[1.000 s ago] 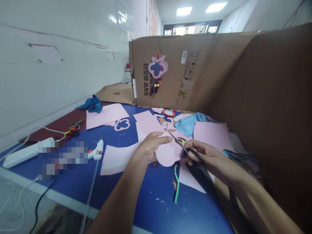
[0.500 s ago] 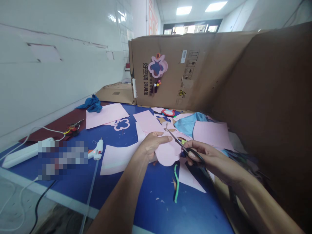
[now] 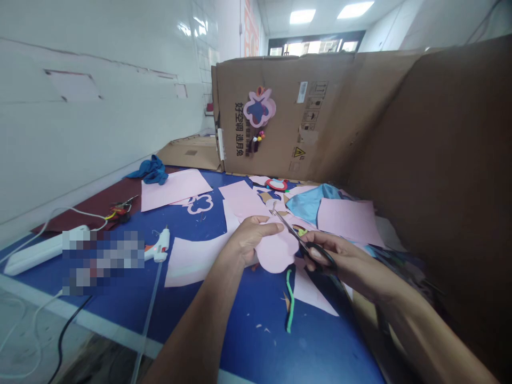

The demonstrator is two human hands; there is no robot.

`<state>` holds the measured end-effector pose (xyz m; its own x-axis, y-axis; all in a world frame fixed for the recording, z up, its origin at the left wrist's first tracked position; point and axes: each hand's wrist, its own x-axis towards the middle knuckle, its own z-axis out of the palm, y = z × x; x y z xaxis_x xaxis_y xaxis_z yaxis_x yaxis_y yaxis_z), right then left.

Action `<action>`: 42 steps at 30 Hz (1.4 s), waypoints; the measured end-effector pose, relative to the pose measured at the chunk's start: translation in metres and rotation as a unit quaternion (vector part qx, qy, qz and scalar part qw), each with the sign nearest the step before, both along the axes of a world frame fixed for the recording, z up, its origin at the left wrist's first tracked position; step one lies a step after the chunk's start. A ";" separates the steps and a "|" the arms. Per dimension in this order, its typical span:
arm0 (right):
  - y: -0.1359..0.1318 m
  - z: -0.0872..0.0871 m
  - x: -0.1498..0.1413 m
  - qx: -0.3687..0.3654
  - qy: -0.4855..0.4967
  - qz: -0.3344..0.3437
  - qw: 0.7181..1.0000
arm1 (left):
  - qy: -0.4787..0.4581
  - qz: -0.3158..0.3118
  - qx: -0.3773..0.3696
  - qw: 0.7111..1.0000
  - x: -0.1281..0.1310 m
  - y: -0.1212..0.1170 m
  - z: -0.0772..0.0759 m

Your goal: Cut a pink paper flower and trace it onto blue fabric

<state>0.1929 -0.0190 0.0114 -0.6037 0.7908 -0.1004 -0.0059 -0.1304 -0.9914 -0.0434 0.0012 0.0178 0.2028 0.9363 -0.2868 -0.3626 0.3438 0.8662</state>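
The left hand pinches a pink scalloped cutout, held over the middle of the blue bench. The right hand is clamped on one pair of black-handled scissors — blades slightly apart at the cutout's edge. Nearby lie at least four loose pink sheets and one green pipe cleaner — one white glue gun sits nearer the bench's left edge.
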 end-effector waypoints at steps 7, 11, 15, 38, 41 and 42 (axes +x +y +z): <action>-0.001 0.004 0.000 0.007 -0.001 -0.004 1.000 | -0.008 -0.001 -0.001 1.000 0.000 -0.001 0.002; -0.003 0.008 0.000 0.011 -0.006 0.001 1.000 | -0.006 0.004 -0.006 1.000 0.000 -0.001 0.002; -0.003 0.009 0.000 0.011 -0.008 -0.005 1.000 | -0.006 0.002 -0.005 1.000 -0.001 -0.001 0.001; 0.003 0.002 -0.002 0.013 0.020 -0.086 0.996 | -0.156 0.101 0.009 0.983 0.023 0.006 -0.020; 0.004 -0.001 -0.001 0.019 0.012 -0.084 0.996 | -0.124 0.147 0.041 0.981 0.024 0.004 -0.016; 0.004 -0.001 -0.001 0.021 0.008 -0.084 0.996 | -0.114 0.155 0.047 0.980 0.024 0.004 -0.014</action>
